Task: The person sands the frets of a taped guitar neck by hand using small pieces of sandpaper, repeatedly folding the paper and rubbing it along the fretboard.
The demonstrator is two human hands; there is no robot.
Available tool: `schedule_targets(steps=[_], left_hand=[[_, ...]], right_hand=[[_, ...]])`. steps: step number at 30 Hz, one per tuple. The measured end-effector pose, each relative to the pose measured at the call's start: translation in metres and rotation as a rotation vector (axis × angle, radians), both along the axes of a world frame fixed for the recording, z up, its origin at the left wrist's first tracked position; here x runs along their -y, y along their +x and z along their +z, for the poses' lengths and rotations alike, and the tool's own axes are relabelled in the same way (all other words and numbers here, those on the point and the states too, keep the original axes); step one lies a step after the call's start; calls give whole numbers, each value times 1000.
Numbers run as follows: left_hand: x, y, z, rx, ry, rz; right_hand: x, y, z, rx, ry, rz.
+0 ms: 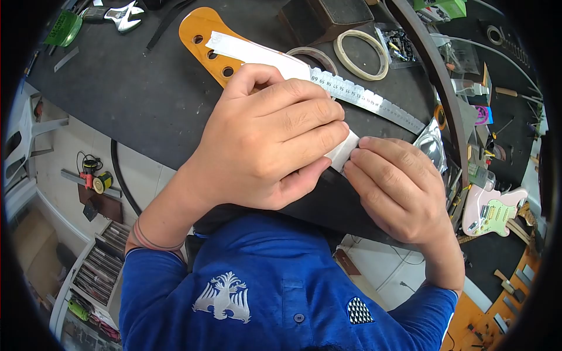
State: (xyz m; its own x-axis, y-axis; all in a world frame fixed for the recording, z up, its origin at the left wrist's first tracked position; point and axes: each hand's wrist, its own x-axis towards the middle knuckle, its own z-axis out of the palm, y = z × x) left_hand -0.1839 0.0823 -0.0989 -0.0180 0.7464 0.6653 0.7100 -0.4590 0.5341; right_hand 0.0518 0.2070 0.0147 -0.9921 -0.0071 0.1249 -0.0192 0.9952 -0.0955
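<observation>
An amber guitar neck (199, 29) lies on the dark bench, its headstock pierced by several round holes. White masking tape (263, 54) covers part of it and runs under my left hand (275, 134). That hand is closed over the neck, its fingertips pressed down on the taped part. My right hand (404, 187) has thumb and fingers pinched together at the edge of a white tape piece (345, 153), close to my left fingertips. Both hands hide most of the neck. Just beyond them lies a metal ruler (363, 96) with numbers and a notched edge.
Behind the ruler are a tape roll (362, 55) and a dark block (325, 20). A curved dark bar (436, 70) crosses at right. An adjustable wrench (120, 16) sits at back left. A pink guitar body (493, 210) stands at right.
</observation>
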Motion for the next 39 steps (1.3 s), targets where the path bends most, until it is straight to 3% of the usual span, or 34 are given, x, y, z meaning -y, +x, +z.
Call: schedule_targets(steps=[39], left_hand=[[1,-3,0,-45,7,-12]], right_hand=[[1,6,-9,-76,-3,6]])
